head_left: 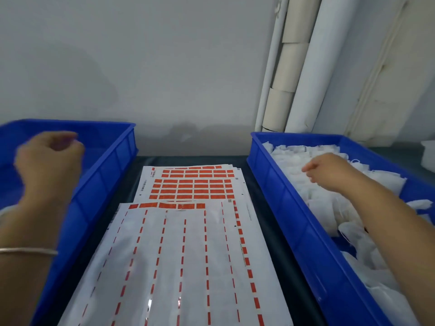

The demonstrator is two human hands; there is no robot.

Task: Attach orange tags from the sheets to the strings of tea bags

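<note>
Two sheets lie on the dark table between two blue bins. The far sheet carries several rows of orange tags. The near sheet is mostly peeled, with one row of orange tags along its top edge. White tea bags fill the right bin. My right hand reaches into that bin, its fingertips pinching at a tea bag on the pile. My left hand hovers blurred over the left bin, fingers curled, with nothing visible in it.
White and beige rolls lean against the wall behind the right bin. A white container shows at the far right edge. A little white material lies in the left bin. A thin bracelet circles my left wrist.
</note>
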